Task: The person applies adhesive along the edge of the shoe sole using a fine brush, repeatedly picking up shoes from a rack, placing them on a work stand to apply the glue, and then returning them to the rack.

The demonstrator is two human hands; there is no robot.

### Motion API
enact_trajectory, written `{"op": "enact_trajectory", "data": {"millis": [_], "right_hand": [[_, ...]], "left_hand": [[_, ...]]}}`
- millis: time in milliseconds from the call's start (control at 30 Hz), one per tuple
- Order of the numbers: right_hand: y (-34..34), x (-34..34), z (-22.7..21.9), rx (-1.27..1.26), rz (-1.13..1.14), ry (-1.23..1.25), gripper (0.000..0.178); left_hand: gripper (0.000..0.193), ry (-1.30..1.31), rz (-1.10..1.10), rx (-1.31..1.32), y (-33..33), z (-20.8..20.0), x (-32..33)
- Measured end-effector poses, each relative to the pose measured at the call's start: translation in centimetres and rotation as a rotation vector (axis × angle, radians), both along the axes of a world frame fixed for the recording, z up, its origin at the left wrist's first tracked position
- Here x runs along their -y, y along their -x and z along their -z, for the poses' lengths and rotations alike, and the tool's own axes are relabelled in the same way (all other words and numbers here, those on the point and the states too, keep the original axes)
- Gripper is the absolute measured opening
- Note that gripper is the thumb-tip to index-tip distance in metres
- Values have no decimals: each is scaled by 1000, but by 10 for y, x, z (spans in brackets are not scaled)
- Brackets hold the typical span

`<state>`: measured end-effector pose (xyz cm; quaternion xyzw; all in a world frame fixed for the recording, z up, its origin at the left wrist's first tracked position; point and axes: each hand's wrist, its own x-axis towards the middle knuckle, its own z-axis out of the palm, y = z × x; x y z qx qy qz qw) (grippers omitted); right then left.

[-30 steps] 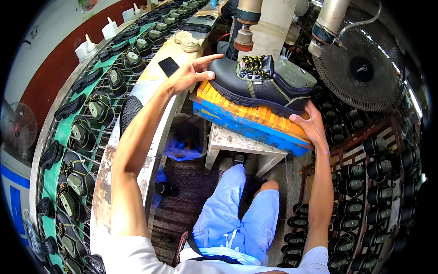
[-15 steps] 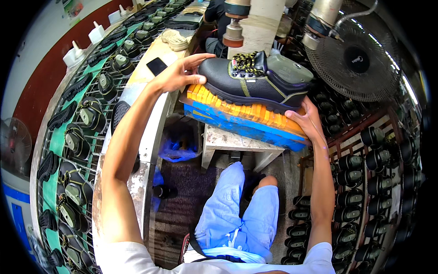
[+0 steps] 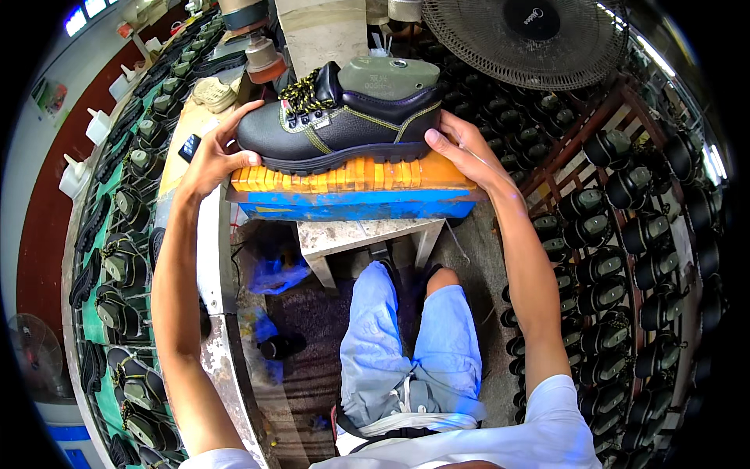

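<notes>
A black work shoe (image 3: 344,121) with yellow stitching and yellow-black laces rests sole-down on an orange ribbed pad (image 3: 344,176) atop a blue press block (image 3: 351,203). A grey-green last (image 3: 389,76) fills the shoe's opening. My left hand (image 3: 209,152) cups the toe end, fingers spread over the cap. My right hand (image 3: 461,148) grips the heel end, thumb against the counter. Both hands hold the shoe between them, pressing it on the pad.
A press head (image 3: 262,47) hangs above the shoe's toe. A big round fan (image 3: 535,39) stands at the top right. A conveyor rack (image 3: 117,258) of shoes on lasts curves along the left. Racks with several black shoes (image 3: 617,234) fill the right. A white stool frame (image 3: 359,238) sits under the block.
The shoe has been turned level and now sits squarely on the orange pad. My right hand moved up from the block's edge to the heel. My left hand now wraps the toe.
</notes>
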<state>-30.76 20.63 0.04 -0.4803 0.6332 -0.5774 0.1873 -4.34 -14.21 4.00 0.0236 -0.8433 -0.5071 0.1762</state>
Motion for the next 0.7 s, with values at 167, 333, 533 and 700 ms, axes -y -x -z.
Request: {"op": "enact_trajectory", "data": {"millis": [167,333,533,700], "right_hand": [[4,0,-3,-25,28,-46,63],[0,3,1,-17,34,-3,64],[-2,0,-3,-60,65,0,61],[-9,-3,0,-21,57,52,61]], "left_hand": [[98,-81,26,15,0,-2,-2],[97,-74,16,-7,-1,-3,-2],[97,-50,16,-26,0,-4,-4],[79,-220,11,-69,4,9,4]]}}
